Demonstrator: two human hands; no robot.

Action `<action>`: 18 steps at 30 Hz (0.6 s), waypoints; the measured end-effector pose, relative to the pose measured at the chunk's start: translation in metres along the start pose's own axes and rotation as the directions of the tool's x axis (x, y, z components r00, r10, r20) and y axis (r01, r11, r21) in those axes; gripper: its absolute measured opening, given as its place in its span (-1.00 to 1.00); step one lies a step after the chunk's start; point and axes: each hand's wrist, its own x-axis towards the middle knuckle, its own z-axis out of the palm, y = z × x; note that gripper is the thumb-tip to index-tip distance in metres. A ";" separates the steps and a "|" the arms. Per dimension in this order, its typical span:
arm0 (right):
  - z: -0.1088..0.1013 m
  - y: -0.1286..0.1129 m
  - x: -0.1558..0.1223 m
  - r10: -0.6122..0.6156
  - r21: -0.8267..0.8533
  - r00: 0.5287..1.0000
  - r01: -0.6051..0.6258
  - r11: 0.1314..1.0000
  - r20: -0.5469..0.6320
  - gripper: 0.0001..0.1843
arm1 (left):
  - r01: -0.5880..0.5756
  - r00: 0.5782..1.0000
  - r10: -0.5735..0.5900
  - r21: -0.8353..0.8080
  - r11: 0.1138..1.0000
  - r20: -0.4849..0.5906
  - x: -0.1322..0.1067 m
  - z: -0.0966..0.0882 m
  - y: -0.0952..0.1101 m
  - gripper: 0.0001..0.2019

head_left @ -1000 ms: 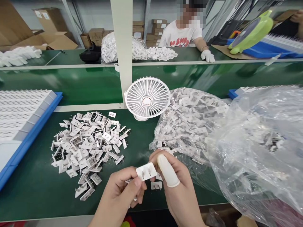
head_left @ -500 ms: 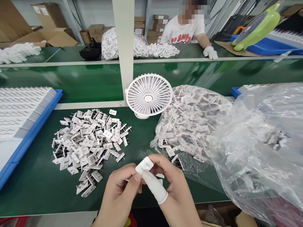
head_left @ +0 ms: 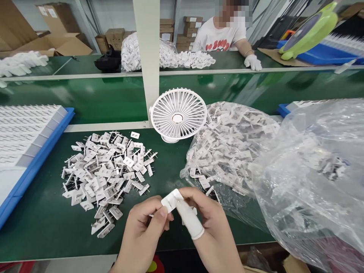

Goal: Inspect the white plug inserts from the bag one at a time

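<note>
Between my hands is a small white plastic plate [head_left: 172, 200] with slots in its face, tilted toward me. My left hand [head_left: 145, 225] pinches its left end between thumb and fingers. My right hand [head_left: 212, 216] grips its right end, and the thumb, in a white finger cot [head_left: 190, 222], presses on the face. Part of another white piece shows behind that thumb, inside the curled right fingers; its shape is mostly hidden. To the left lies a loose pile of similar white plates with metal pins [head_left: 106, 167].
A white desk fan [head_left: 178, 113] stands ahead, beside a post [head_left: 148, 57]. Clear plastic bags [head_left: 227, 148] of similar pieces fill the right. A blue tray [head_left: 36, 157] with white racks sits left. Across the divider, a person's gloved hand [head_left: 252, 62] rests on the far bench.
My right thumb has moved from the plate's lower edge up onto its right end. The plate has turned slightly. Both hands stay in nearly the same place.
</note>
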 end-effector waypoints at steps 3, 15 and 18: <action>-0.002 -0.001 -0.001 -0.030 0.027 0.999 0.030 0.999 -0.019 -0.78 | 0.003 1.000 -0.003 0.011 1.000 -0.010 0.000 0.000 -0.002 -0.64; -0.001 0.000 -0.002 -0.091 0.027 0.996 0.091 0.996 0.005 -0.80 | -0.020 1.000 0.019 0.049 0.999 0.018 -0.002 0.000 -0.003 -0.65; -0.002 -0.001 -0.003 -0.112 0.061 0.994 0.111 0.992 0.012 -0.84 | -0.010 1.000 0.009 0.039 0.999 0.015 -0.002 0.000 -0.003 -0.64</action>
